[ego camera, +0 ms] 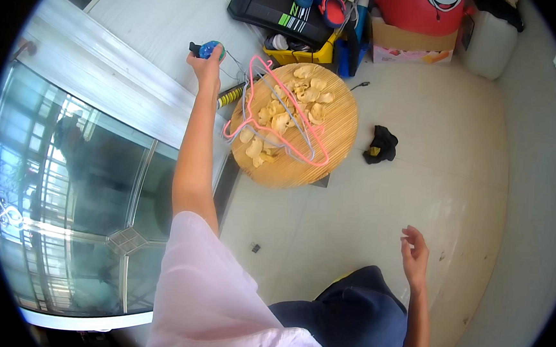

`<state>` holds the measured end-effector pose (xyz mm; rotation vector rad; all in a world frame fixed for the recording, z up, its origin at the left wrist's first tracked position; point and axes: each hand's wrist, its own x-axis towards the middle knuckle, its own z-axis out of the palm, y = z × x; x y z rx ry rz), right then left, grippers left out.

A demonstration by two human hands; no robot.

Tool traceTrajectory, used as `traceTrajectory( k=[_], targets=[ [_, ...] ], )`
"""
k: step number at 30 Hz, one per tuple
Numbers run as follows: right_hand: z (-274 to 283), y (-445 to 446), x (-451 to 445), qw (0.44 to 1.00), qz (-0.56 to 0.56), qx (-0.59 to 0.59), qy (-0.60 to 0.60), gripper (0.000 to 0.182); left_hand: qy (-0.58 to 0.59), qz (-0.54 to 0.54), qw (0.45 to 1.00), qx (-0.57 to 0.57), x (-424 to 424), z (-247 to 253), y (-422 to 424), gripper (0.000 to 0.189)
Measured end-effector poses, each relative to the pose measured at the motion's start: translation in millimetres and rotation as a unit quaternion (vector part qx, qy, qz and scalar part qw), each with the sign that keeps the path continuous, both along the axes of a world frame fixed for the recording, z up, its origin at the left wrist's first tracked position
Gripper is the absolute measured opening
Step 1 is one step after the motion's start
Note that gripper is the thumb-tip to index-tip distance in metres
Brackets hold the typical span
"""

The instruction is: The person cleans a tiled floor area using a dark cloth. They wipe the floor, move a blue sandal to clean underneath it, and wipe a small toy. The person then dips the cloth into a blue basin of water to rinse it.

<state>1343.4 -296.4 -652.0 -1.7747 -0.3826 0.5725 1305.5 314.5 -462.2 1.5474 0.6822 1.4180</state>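
My left hand (205, 69) reaches far forward and grips a small rounded blue-green object (211, 50) with a black part on its left end. Thin wires hang near it on the right. Just beyond that hand, to the right, is a round slatted tabletop (342, 125), bamboo-like, scattered with pale yellow curled slices (280, 122). A pink clothes hanger (251, 120) and a grey-blue hanger (313, 152) lie across the slices. My right hand (414, 258) is held over the floor at the lower right, fingers loosely bent and apart, holding nothing.
On the pale floor (432, 184) lie a crumpled black cloth (383, 143) and a binder clip (256, 248). Beyond the tabletop stand a yellow crate (321, 55) under a black lid (279, 14), a cardboard box (413, 40) and a whitish jug (490, 45). A glazed door (99, 170) borders the left.
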Motion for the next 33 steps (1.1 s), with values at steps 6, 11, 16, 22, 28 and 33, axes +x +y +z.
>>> traceTrajectory(
  k=[6,11,16,22,28,33],
  targets=[
    [-10,1,3,0.999,-0.015,-0.028,0.024,0.035,0.185,0.011,0.958,0.218,56,-2,-8,0.071],
    [-31,4,3,0.997,-0.004,-0.053,0.048,0.035,0.33,-0.009,0.872,0.361,136,-13,15,0.061],
    [-57,-12,2,0.992,-0.029,-0.108,0.065,0.034,0.537,0.038,0.761,0.362,198,-47,-3,0.057],
    [-83,-35,-5,0.977,-0.089,-0.149,0.125,0.03,0.575,0.009,0.758,0.309,238,-109,15,0.052],
    [-91,-46,-12,0.973,-0.108,-0.139,0.15,0.026,0.639,-0.026,0.662,0.392,268,-131,39,0.029],
    [-72,-24,-4,0.971,-0.095,-0.121,0.183,0.024,0.728,-0.071,0.592,0.338,271,-125,67,0.03]
  ],
)
